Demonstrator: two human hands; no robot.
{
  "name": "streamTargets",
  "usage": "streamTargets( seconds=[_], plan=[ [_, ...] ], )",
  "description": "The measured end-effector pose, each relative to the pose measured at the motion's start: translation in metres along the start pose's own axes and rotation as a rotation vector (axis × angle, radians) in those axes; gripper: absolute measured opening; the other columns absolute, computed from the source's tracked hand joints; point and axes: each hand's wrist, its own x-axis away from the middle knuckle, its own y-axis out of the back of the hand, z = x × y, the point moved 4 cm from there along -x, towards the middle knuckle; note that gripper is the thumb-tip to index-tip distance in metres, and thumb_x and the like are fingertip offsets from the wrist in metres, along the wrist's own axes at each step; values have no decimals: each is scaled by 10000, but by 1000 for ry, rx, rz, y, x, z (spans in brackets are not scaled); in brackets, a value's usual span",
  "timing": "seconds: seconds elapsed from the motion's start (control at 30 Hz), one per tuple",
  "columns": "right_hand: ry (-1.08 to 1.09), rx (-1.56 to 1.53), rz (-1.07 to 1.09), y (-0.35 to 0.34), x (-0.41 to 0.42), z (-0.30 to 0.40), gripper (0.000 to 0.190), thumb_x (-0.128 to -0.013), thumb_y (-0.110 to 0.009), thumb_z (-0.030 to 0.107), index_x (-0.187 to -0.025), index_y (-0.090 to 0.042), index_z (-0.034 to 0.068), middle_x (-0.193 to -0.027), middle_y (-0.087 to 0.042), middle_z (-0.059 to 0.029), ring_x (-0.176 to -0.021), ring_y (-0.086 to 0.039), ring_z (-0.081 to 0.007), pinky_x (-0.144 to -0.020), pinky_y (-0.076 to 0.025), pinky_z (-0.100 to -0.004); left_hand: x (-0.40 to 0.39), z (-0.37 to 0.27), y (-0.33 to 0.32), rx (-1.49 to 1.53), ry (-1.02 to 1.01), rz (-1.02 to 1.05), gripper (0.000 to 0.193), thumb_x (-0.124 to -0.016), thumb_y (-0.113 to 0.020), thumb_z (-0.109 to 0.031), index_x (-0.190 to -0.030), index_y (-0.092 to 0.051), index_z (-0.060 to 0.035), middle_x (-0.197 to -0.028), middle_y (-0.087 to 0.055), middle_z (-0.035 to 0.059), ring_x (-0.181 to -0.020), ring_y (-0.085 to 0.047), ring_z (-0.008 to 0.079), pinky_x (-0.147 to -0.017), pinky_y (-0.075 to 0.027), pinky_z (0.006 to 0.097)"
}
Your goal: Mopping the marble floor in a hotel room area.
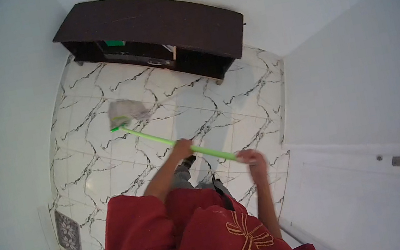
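Observation:
My left hand (183, 148) is closed around the middle of a light green mop handle (150, 137). Near the handle's upper end, my right hand (251, 157) grips it too. The handle slants down to the left, away from me, to a green mop fitting. From that fitting a greyish mop head (128, 111) lies spread on the marble-patterned floor tiles (198, 115), slightly blurred. The mop head is on the floor in front of a dark brown low cabinet.
The dark cabinet (154, 19) with open shelves stands against the far wall, a green item (115, 43) inside. A patterned mat (68, 233) lies at the left by a doorway. At the right is a white door (353, 186). Walls bound the floor left and right.

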Motion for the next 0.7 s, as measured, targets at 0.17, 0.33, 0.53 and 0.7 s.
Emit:
streamTargets(
  seconds=[0.17,0.33,0.53,0.7],
  plan=[
    [-231,-105,322,-104,24,-41,200,-706,-445,153,-574,-452,3,-697,-506,-70,-725,-460,-145,-661,-351,-256,72,92,23,-230,149,-78,221,-577,-569,-343,-692,-555,-155,-694,-510,38,-738,-499,217,-624,-418,378],
    [-116,18,-17,-15,27,-23,198,-681,-418,108,-669,-561,-29,-718,-563,-107,-674,-513,-163,-667,-395,-266,24,12,10,-176,-138,-190,231,-542,-608,-293,-722,-557,-158,-687,-508,24,-741,-488,217,-631,-374,396],
    [347,-80,-599,118,141,127,266,-701,-434,210,-507,-313,75,-455,-365,-52,-429,-374,-154,-575,-405,-302,-8,-235,-38,235,-616,32,203,-580,-544,-276,-732,-537,-142,-649,-519,73,-686,-504,238,-587,-371,394],
    [656,262,-903,121,236,189,317,-697,-371,217,-415,-276,108,-351,-306,-31,-340,-308,-132,-710,-270,-342,19,-385,-82,328,-973,314,197,-583,-527,-247,-741,-535,-129,-662,-547,72,-691,-534,240,-601,-409,380]
  ],
)
